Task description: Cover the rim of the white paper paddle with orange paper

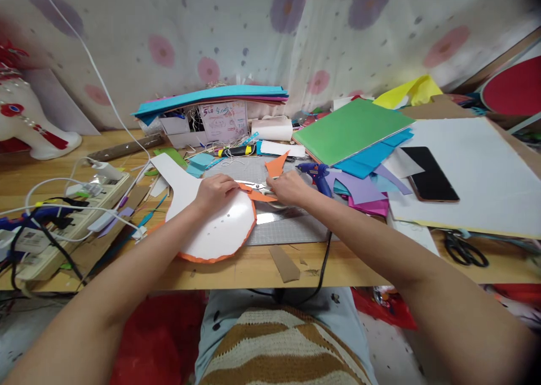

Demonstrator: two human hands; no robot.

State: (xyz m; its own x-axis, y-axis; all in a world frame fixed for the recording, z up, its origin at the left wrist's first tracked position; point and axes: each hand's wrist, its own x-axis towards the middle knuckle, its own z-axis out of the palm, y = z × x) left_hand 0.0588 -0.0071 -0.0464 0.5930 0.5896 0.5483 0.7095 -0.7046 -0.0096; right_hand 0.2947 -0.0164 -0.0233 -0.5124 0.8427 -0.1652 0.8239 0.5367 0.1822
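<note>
A white rounded cutout (222, 233) with a straight neck lies in front of me, its curved edge lined with an orange strip (250, 231). My left hand (217, 193) rests over the cutout, its fingers pinched on the orange strip at the upper right edge. Closed around the handles of silver scissors (258, 187) is my right hand (289, 187). The blades point left, at the orange piece by my left fingertips. Just beyond the scissors lies a loose orange scrap (276, 164). A blue glue gun (318, 176) sits right of my right hand.
A grey cutting mat (287, 233) lies under the work. Green board (355, 128), purple scraps (359, 187) and a black phone (431, 173) are on the right, with black-handled scissors (465, 249) near the edge. A power strip (71, 227) with cables stands left.
</note>
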